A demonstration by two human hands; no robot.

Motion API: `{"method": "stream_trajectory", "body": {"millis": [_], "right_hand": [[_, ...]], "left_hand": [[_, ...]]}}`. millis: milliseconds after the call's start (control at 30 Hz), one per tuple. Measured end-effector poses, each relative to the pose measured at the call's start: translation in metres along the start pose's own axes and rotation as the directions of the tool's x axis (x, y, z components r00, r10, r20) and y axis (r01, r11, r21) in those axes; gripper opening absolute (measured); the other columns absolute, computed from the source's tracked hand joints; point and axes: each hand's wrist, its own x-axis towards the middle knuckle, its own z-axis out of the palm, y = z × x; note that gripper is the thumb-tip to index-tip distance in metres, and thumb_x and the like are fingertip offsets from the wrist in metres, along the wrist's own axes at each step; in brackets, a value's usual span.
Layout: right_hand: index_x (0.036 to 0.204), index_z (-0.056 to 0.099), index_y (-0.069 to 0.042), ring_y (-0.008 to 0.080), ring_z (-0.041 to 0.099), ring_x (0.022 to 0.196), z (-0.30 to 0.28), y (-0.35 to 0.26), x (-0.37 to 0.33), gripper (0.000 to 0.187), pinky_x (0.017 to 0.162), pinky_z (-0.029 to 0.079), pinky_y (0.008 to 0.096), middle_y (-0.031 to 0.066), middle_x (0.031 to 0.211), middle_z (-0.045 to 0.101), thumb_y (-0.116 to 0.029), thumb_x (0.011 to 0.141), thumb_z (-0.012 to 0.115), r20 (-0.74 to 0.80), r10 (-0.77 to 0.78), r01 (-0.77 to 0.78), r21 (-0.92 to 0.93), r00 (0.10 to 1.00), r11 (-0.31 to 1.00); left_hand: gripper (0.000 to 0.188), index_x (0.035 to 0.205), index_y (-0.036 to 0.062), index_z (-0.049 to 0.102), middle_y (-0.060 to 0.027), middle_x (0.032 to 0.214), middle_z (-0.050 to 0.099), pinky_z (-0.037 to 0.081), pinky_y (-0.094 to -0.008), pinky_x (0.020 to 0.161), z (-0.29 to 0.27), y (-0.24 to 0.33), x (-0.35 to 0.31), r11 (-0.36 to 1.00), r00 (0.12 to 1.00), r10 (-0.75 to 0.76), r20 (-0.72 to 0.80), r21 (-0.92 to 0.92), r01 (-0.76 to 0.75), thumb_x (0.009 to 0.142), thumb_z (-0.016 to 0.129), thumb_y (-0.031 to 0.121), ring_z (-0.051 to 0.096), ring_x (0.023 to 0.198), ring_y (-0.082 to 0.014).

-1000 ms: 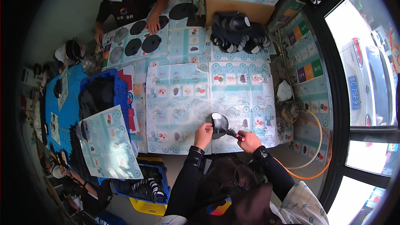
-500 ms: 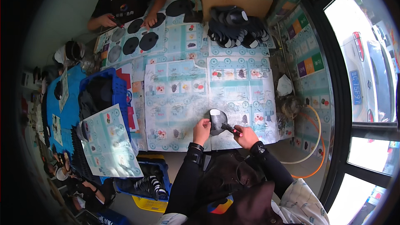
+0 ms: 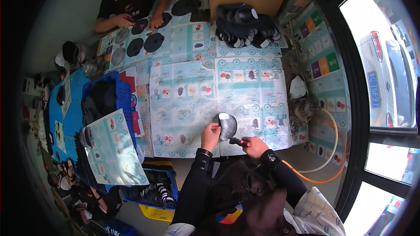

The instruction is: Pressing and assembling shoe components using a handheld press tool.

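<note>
Close to the near edge of the table, my left hand (image 3: 211, 137) pinches the left side of a dark, curved, rounded piece (image 3: 228, 126) with a white patch at its far end. Its grey surface catches the light. My right hand (image 3: 255, 147) is closed around a slim black-and-red hand tool (image 3: 239, 142), whose exact kind I cannot make out. The tool's black end points left, by the lower edge of the piece; whether it touches cannot be told.
Patterned sheets (image 3: 183, 105) cover the table. A heap of dark pieces (image 3: 247, 26) lies at the back. At far left a masked co-worker (image 3: 133, 2) handles flat black pieces (image 3: 154, 43). Blue crates (image 3: 117, 91) stand left; an orange hose (image 3: 341, 161) loops at right.
My right hand and the tool have shifted down and slightly left, from the piece's face to its lower edge. The piece now looks shinier. The co-worker's tool hand has moved a little right.
</note>
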Motion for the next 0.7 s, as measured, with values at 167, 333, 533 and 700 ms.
{"method": "stream_trajectory", "body": {"millis": [167,333,533,700], "right_hand": [[0.102,0.067,-0.006,0.0493,0.064,0.087,-0.014,0.0,0.005,0.026,0.08,0.051,0.0564,0.0275,0.084,0.067,-0.018,0.08,0.06,-0.219,0.054,-0.074,-0.081,0.974,0.994],[0.1,0.066,-0.005,0.0493,0.064,0.085,-0.02,-0.001,0.007,0.025,0.078,0.051,0.0574,0.0278,0.082,0.067,-0.018,0.08,0.059,-0.291,0.031,-0.057,-0.08,0.956,0.995],[0.109,0.069,-0.005,0.0468,0.066,0.09,-0.003,-0.002,-0.003,0.032,0.082,0.052,0.0536,0.0271,0.088,0.069,-0.019,0.081,0.063,-0.114,0.078,-0.086,-0.071,0.99,0.994],[0.11,0.068,-0.002,0.0405,0.068,0.09,-0.008,-0.013,0.017,0.036,0.081,0.053,0.0438,0.0223,0.09,0.07,-0.023,0.081,0.072,-0.061,0.082,-0.049,0.414,0.995,0.909]], "left_hand": [[0.028,0.106,0.0018,0.07,-0.0113,0.094,0.076,0.057,-0.0342,0.077,0.004,0.004,0.0,1.0,1.0,0.002,-0.003,-0.021,-0.002,0.089,0.076,0.023,0.073,0.085,-0.0221],[0.031,0.103,0.0007,0.069,-0.0117,0.091,0.075,0.057,-0.0338,0.074,0.006,0.013,-0.001,1.0,1.0,0.009,-0.011,-0.017,-0.01,0.086,0.08,0.024,0.073,0.082,-0.0215],[0.033,0.105,0.0,0.068,-0.0126,0.09,0.075,0.057,-0.0348,0.074,0.004,-0.002,0.003,0.998,0.999,0.025,-0.025,0.059,-0.024,0.085,0.081,0.023,0.073,0.081,-0.0226],[0.032,0.11,0.0003,0.069,-0.0138,0.095,0.076,0.057,-0.0356,0.077,-0.003,-0.01,0.01,0.985,0.999,0.009,-0.048,0.17,-0.001,0.088,0.078,0.021,0.074,0.085,-0.0246]]}}
